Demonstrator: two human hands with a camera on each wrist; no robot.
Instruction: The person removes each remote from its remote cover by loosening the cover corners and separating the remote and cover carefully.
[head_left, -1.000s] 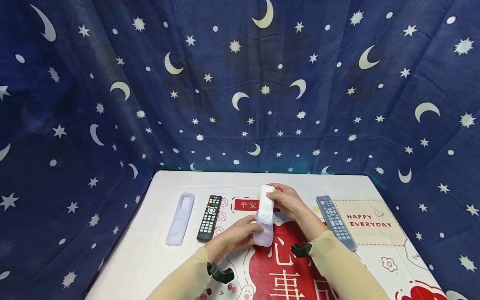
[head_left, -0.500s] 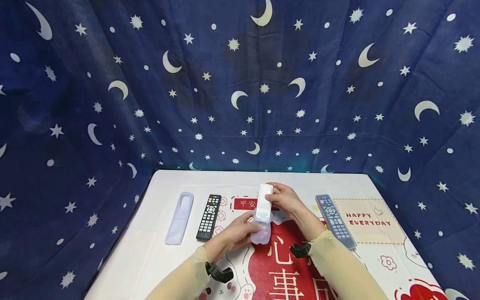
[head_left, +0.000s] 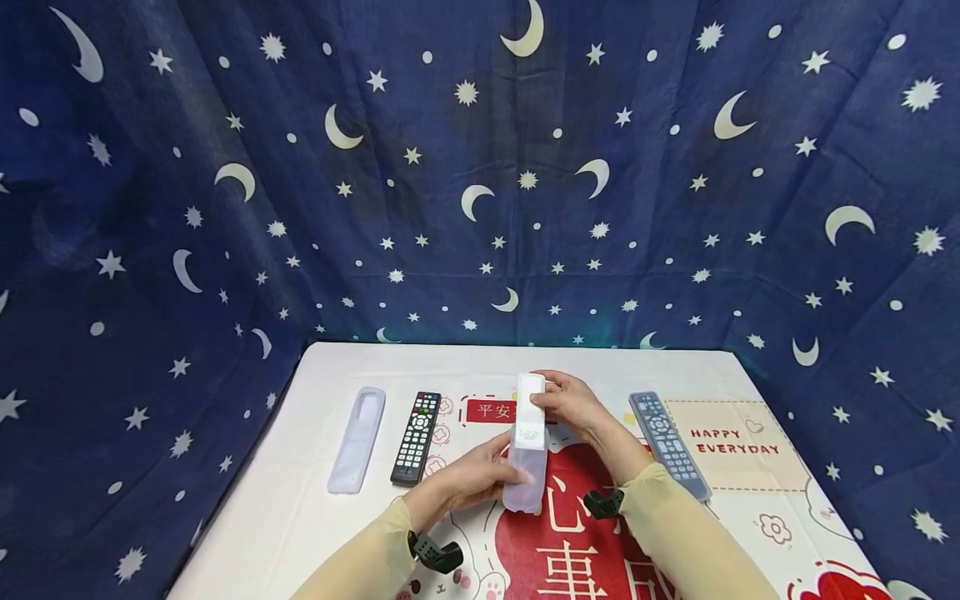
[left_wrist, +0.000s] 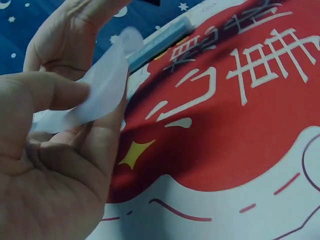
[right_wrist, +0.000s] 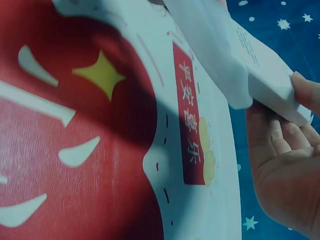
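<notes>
A white remote control (head_left: pixel 530 417) sits partly inside a translucent silicone cover (head_left: pixel 527 493), its upper part sticking out at the far end. My left hand (head_left: pixel 480 475) pinches the cover, thumb on top and fingers beneath. In the left wrist view the cover (left_wrist: pixel 107 87) bends up from between thumb and fingers. My right hand (head_left: pixel 576 406) grips the far end of the remote. The right wrist view shows the remote (right_wrist: pixel 270 80) leaving the mouth of the cover (right_wrist: pixel 215 47), with small print on its face. Both are held above the table.
A loose translucent cover (head_left: pixel 358 442) lies at the left, beside a black remote (head_left: pixel 417 437). At the right lies a grey-blue remote (head_left: pixel 670 446) that looks covered. The white table (head_left: pixel 300 467) bears a red printed pattern. A dark blue starry curtain (head_left: pixel 420 208) surrounds its back and sides.
The cover now reaches lower and looks straighter below the remote. My left hand has shifted slightly down along it. My right hand keeps its hold on the remote.
</notes>
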